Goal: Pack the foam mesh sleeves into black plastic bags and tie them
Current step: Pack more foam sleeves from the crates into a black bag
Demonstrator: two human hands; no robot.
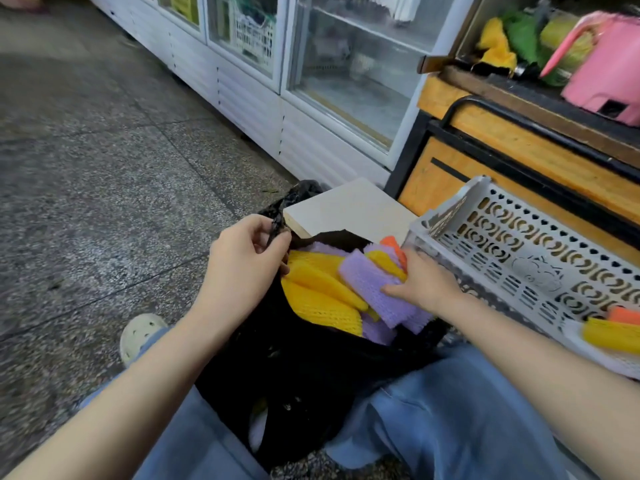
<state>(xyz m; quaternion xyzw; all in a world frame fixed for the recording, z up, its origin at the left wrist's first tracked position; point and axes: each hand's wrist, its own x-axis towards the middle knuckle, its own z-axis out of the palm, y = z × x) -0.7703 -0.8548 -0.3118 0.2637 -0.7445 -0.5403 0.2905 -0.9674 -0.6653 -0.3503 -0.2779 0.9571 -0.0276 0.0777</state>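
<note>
Head view: black bag (298, 372) sits between the knees, mouth up. The left hand (247, 261) pinches its rim at 11 o'clock. At 3 o'clock the right hand (424, 284) grips purple sleeves (372, 284), long axis 10-to-4, over the mouth; push likely toward 8 o'clock.

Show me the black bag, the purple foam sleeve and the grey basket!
black plastic bag (311, 368): head view, on its front side.
purple foam mesh sleeve (367, 282): head view, on its top face.
grey plastic basket (533, 271): head view, on its perforated wall.
</note>
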